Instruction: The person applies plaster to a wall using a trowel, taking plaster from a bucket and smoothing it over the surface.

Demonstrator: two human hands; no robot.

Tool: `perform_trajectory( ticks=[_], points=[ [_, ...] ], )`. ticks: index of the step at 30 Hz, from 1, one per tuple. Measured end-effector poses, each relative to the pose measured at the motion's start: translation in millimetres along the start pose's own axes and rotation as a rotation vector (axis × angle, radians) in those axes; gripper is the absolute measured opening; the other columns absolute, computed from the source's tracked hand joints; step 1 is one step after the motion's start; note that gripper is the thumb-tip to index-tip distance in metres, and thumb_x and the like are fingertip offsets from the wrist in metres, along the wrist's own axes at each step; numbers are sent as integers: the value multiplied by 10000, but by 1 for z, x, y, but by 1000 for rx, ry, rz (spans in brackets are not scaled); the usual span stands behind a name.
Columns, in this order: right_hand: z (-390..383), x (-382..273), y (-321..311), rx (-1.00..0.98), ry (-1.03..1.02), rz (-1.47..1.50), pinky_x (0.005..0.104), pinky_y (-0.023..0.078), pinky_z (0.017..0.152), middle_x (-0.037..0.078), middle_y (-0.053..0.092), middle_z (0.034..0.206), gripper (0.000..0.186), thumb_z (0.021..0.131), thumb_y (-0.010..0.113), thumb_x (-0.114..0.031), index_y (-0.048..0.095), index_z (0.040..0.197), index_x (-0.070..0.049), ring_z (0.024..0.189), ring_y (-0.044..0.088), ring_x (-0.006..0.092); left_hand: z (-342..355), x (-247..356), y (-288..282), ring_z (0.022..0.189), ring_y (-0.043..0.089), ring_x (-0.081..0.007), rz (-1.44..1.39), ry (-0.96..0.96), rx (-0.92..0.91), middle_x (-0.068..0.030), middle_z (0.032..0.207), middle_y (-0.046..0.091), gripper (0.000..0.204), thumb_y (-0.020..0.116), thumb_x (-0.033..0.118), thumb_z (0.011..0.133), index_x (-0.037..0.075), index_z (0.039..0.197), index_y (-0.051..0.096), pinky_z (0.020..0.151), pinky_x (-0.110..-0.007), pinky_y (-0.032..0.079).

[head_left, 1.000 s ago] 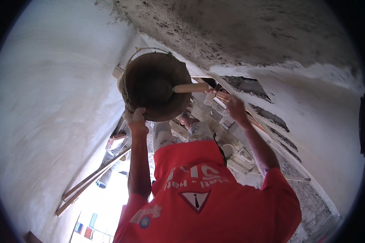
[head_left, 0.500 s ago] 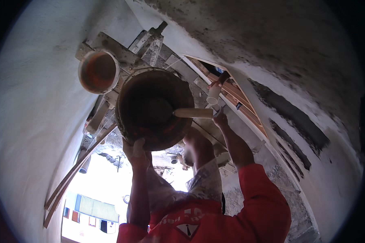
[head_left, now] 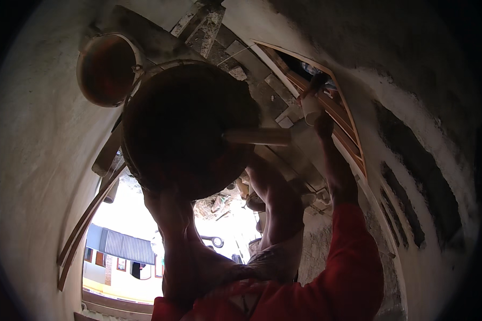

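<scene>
A large dark bucket [head_left: 190, 128] fills the middle of the view, its inside in deep shadow. Out over its right side sticks a pale tool handle [head_left: 258, 136]; the tool's head is lost in the dark. My left hand [head_left: 165, 197] is at the bucket's near rim, closed there, though its fingers are hard to see in the shade. Stretched up to the right, my right hand [head_left: 324, 127] closes on the lower side of a pale cup [head_left: 311, 111]. Another person's hand [head_left: 307, 97] holds the same cup from the window opening.
Left of the large bucket stands a smaller bucket [head_left: 108, 70] with a reddish inside. Boards [head_left: 150, 37] lie under both. The wood-framed opening [head_left: 326, 107] is in the right wall. Long wooden strips [head_left: 88, 230] lean along the left wall, beside a bright doorway.
My right hand has reached up and right from beside the tool handle to the cup. The view has shifted and darkened, and the bucket appears larger and farther left.
</scene>
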State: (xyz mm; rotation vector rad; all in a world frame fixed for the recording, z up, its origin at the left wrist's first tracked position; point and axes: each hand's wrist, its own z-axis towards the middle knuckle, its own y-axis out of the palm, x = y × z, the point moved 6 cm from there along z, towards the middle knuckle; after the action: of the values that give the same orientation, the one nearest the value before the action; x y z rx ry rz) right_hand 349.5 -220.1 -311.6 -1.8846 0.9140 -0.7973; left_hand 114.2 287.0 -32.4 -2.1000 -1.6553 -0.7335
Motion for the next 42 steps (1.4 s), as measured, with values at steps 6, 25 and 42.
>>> perform_trajectory(
  ticks=[6,25,42],
  points=[
    [-85,1,-24,-232,177,233,465,529,853,219,626,1204,377,926,494,-106,541,1293,-34,1043,645,361,7,-13,-14,1083,604,-298,78,20,13,-166,1189,555,601,508,-94,765,-12,1353,417,910,-410,550],
    [-269,-71,135,-610,1293,1379,299,382,405,73,529,737,624,857,474,3,258,1441,34,445,476,124,5,-23,16,1016,645,-328,216,-9,-60,-193,1155,573,603,512,-80,755,-29,1347,412,858,-458,597],
    [-24,-113,-367,172,128,968,452,486,895,201,599,1175,408,926,607,-184,522,1282,-3,987,628,311,-26,5,18,1082,614,-229,717,226,-162,-176,1211,616,521,574,69,815,-39,1319,494,906,-333,484]
  ],
)
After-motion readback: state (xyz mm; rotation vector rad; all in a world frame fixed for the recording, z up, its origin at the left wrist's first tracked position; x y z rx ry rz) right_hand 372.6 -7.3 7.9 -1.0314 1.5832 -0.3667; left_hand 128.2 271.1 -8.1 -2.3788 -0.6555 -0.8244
